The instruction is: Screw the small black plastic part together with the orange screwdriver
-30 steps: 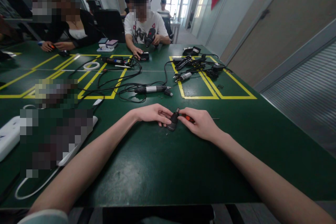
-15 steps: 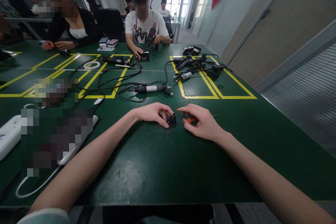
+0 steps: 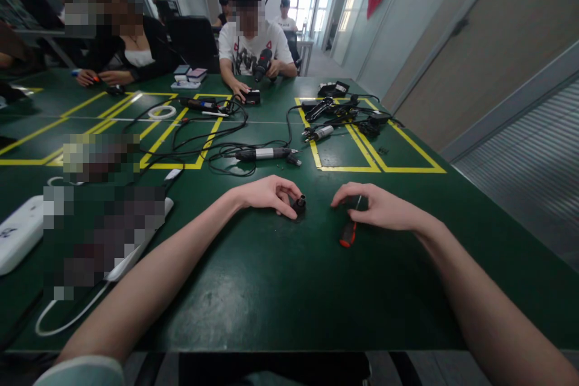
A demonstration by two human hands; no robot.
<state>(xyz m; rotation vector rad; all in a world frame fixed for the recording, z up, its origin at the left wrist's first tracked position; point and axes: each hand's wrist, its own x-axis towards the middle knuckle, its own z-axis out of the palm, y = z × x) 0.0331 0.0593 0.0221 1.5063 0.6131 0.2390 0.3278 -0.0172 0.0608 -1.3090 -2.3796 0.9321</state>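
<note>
My left hand (image 3: 270, 194) rests on the green table (image 3: 253, 289), its thumb and fingers closed around a small black part (image 3: 299, 205). The part has a round tube pointing up from a wider base; the fingers hide some of it. To the right, my right hand (image 3: 377, 206) is curved, with thumb and forefinger apart. Just below its thumb is a screwdriver (image 3: 348, 233) with a black and red handle, the red end toward me. Its thin shaft shows in the gap between thumb and fingers.
Beyond my hands lies a corded electric screwdriver (image 3: 265, 154), with tangled black cables (image 3: 366, 123) farther right. A white power strip (image 3: 22, 235) is on the left. Across the table, a person in a white shirt (image 3: 253, 51) holds a black drill (image 3: 263, 64).
My right hand has moved right, away from the black part. The screwdriver has swung round, and its handle now shows below the hand. My left hand keeps its grip.
</note>
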